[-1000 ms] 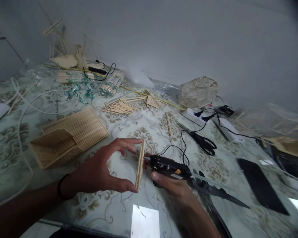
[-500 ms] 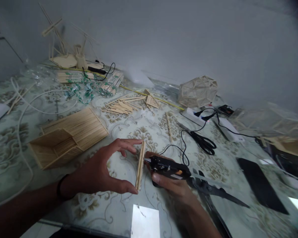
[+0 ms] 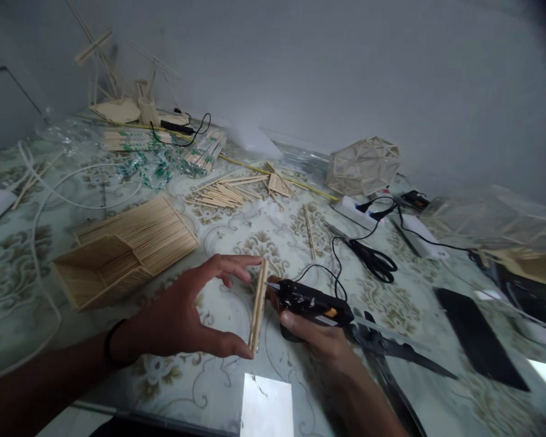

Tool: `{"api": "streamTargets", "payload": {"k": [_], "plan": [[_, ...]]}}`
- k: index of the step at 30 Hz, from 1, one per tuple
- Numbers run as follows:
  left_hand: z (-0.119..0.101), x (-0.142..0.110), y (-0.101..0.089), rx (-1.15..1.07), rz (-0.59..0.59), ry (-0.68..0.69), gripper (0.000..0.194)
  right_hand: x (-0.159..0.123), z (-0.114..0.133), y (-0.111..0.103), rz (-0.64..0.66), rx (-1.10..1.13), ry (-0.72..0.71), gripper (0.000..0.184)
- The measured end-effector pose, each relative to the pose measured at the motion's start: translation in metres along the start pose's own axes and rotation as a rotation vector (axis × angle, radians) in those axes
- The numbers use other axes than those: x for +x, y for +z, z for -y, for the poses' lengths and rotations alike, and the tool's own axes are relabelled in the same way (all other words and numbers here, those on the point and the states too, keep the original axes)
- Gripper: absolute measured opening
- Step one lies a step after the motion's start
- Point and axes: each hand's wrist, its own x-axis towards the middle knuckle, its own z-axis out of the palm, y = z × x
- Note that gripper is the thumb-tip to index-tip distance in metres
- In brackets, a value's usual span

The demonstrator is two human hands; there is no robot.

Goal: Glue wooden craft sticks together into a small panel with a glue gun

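Observation:
My left hand (image 3: 188,309) holds a short strip of wooden sticks (image 3: 258,309) by its two ends, between thumb and fingertips. My right hand (image 3: 309,334) is wrapped round a black hot glue gun (image 3: 316,303). The gun's metal nozzle points left and sits at the strip's right side, near its upper half; whether it touches I cannot tell. A clear glue stick (image 3: 386,331) pokes out of the gun's rear. Left of my left hand lies a box-like piece built of wooden sticks (image 3: 131,249).
Black-handled scissors (image 3: 370,258), a power strip (image 3: 357,212) and a dark flat slab (image 3: 480,337) lie on the right. Large black shears (image 3: 382,349) rest beside my right forearm. Loose sticks (image 3: 225,193) and a geometric stick frame (image 3: 364,165) stand farther back. A white cable (image 3: 39,243) curls on the left.
The glue gun's nozzle has shifted slightly up along the strip, and my right hand has moved a little right. My left hand keeps its grip, nearly still.

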Motion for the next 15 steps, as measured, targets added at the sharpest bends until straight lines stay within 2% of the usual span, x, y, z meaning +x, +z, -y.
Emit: {"api": "streamTargets", "payload": {"k": [4, 9, 15], "plan": [[-0.0025, 0.0007, -0.0005, 0.019, 0.011, 0.003, 0.07, -0.0025, 0.0033, 0.0024, -0.038, 0.026, 0.035, 0.048], [-0.0046, 0.0015, 0.0006, 0.017, 0.016, -0.001, 0.068, -0.003, 0.0082, 0.0042, -0.019, -0.014, 0.056, 0.037], [-0.004, 0.0002, 0.0023, -0.006, 0.027, 0.024, 0.071, -0.0018, 0.0069, 0.0051, -0.052, 0.006, 0.035, 0.039]]}}
